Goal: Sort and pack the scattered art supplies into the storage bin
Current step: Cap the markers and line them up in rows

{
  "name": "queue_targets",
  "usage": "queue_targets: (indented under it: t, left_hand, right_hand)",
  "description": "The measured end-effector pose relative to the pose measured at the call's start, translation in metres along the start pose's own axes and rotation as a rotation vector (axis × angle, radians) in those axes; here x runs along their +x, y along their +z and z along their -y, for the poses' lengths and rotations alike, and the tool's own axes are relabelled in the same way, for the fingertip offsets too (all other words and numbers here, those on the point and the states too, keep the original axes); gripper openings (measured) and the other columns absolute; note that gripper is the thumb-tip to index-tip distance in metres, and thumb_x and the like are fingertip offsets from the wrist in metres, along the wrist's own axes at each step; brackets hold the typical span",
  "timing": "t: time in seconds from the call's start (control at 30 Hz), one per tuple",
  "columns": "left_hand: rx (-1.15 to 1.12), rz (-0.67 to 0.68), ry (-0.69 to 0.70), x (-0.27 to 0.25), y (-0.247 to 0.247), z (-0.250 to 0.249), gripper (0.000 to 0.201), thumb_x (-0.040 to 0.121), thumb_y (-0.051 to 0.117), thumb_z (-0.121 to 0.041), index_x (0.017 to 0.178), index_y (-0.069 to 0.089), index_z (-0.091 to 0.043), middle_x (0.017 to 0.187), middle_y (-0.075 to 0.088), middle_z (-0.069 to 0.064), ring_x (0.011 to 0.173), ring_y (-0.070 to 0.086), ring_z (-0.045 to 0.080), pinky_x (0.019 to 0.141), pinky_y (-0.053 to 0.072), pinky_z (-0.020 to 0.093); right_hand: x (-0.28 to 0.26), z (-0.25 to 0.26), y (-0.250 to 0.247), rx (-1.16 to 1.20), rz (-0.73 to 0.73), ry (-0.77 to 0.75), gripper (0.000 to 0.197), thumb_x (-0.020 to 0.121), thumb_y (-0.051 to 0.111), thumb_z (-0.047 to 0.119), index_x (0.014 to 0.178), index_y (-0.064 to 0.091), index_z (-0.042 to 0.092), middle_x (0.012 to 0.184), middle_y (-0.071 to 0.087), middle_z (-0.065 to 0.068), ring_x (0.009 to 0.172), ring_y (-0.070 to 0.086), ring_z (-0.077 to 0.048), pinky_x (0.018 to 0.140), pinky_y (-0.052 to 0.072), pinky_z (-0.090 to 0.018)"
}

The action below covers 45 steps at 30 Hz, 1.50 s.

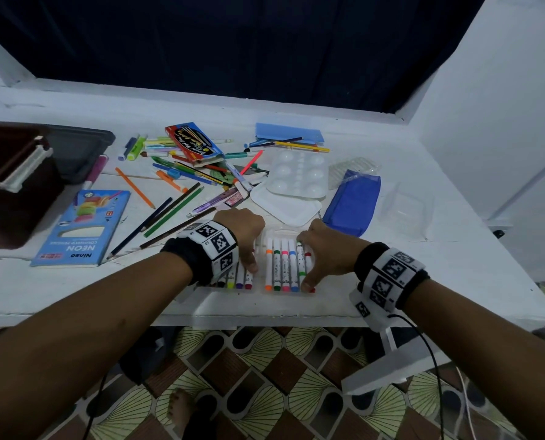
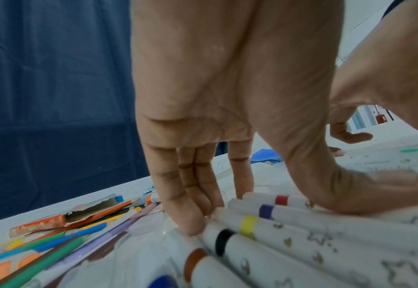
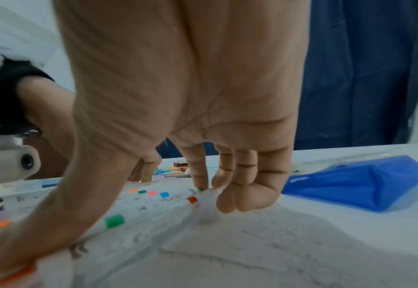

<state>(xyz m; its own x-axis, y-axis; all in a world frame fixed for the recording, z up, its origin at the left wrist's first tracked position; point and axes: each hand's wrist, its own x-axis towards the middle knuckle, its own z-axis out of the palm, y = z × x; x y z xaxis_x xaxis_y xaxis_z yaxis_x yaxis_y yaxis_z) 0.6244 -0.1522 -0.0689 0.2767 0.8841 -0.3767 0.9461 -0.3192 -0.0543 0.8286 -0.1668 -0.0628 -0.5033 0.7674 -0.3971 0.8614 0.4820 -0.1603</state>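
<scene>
Near the table's front edge lies a clear tray (image 1: 233,293) of white markers (image 1: 280,268) with coloured bands. My left hand (image 1: 249,246) stands over the left group (image 2: 264,230). Its straight fingers (image 2: 190,214) touch the far caps and the thumb presses flat on the barrels. My right hand (image 1: 310,260) pinches the green marker (image 1: 300,263) lengthwise, thumb at the near end and index finger at the far cap (image 3: 199,189); its other fingers are curled. The dark storage bin (image 1: 10,192) stands open at the far left, with its grey lid (image 1: 77,154) behind it.
Loose pencils and pens (image 1: 169,214) are scattered mid-table. Among and around them lie a red pencil box (image 1: 195,142), a blue Neon pencil box (image 1: 80,227), a white palette (image 1: 298,173), a blue pouch (image 1: 353,203), a blue case (image 1: 288,133) and a clear plastic container (image 1: 404,208).
</scene>
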Motion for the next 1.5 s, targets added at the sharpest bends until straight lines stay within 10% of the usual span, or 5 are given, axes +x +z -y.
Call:
queue_targets:
  t: [0.2,0.6,0.97,1.2,1.5]
  left_hand:
    - [-0.003,0.013,0.002,-0.003,-0.003,-0.002,0.07,0.057,0.086,-0.055,0.109,0.055,-0.02,0.106,0.061,0.002,0.098,0.059,0.023,0.083,0.05,0.038]
    - [-0.005,0.016,-0.007,-0.005,-0.004,-0.004,0.072,0.057,0.086,-0.054,0.111,0.054,-0.019,0.108,0.061,0.003,0.099,0.059,0.024,0.082,0.049,0.038]
    - [0.011,0.003,0.017,-0.006,-0.005,-0.004,0.065,0.059,0.085,-0.056,0.1,0.049,-0.02,0.104,0.058,0.003,0.094,0.057,0.023,0.072,0.044,0.034]
    - [0.004,0.03,0.018,-0.007,-0.009,-0.004,0.069,0.058,0.086,-0.054,0.109,0.055,-0.019,0.108,0.06,0.002,0.099,0.058,0.024,0.084,0.05,0.04]
    - [-0.019,-0.029,-0.003,-0.01,-0.004,-0.001,0.063,0.058,0.085,-0.055,0.093,0.046,-0.019,0.103,0.058,0.005,0.086,0.051,0.019,0.068,0.037,0.03]
  right_hand:
    - [0.005,-0.003,-0.001,0.108,-0.035,0.012,0.097,0.052,0.093,0.046,0.123,0.032,0.021,0.116,0.037,0.001,0.098,0.045,-0.012,0.083,0.051,-0.031]
    - [-0.006,-0.007,-0.004,0.717,-0.757,-0.113,0.027,0.087,0.067,0.007,0.091,0.051,0.029,0.079,0.07,-0.005,0.08,0.067,-0.025,0.074,0.055,-0.035]
    - [-0.033,-0.019,0.041,0.081,-0.355,-0.408,0.023,0.087,0.07,0.029,0.105,0.064,0.017,0.111,0.061,-0.002,0.101,0.053,-0.019,0.09,0.047,-0.032]
    - [-0.024,-0.021,0.027,0.28,-0.404,-0.198,0.028,0.09,0.068,0.028,0.115,0.067,0.015,0.115,0.065,-0.001,0.099,0.058,-0.012,0.085,0.05,-0.026]
    - [-0.003,-0.016,0.007,0.134,-0.142,-0.07,0.065,0.082,0.073,0.044,0.135,0.054,0.01,0.114,0.045,0.002,0.099,0.043,-0.012,0.08,0.033,-0.02]
